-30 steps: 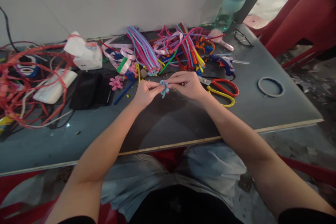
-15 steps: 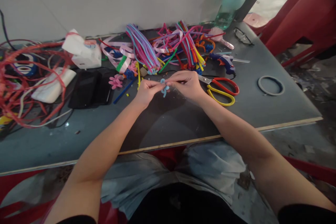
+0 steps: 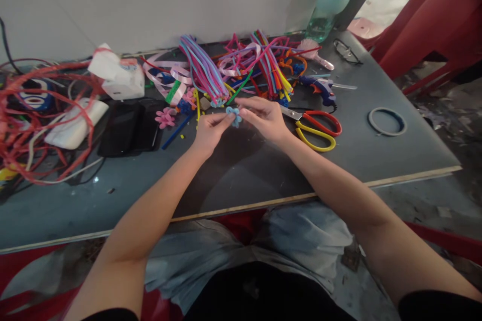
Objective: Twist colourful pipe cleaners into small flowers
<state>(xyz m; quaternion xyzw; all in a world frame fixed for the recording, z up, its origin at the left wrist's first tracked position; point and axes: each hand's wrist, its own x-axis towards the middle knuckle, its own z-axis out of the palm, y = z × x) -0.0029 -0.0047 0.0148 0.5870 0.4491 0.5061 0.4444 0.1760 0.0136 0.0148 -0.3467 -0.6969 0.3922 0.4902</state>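
Nearest are the wearer's faded grey-blue jeans [image 3: 309, 230], below the pale wooden edge of a dark grey flat-topped table [image 3: 271, 175]. Over the tabletop, the left hand [image 3: 208, 133] pinches a small light-blue looped flower of fuzzy stem [image 3: 235, 117] between thumb and fingers. The right hand [image 3: 267, 118] has thumb and forefinger at the flower's right side (whether they grip it or merely touch it, I cannot tell). So the flower sits between the two hands, in front of the heaped craft pieces.

Just beyond the right wrist lie metal scissors with one red and one yellow handle [image 3: 313, 124]; well to the left is a pink looped flower [image 3: 165, 118]. Farther back come a bundle of purple, pink and blue fuzzy stems [image 3: 205, 70], a dark-blue glue gun [image 3: 324, 89], then a clear green plastic bottle [image 3: 333, 0] by the pale grey wall [image 3: 169, 0].
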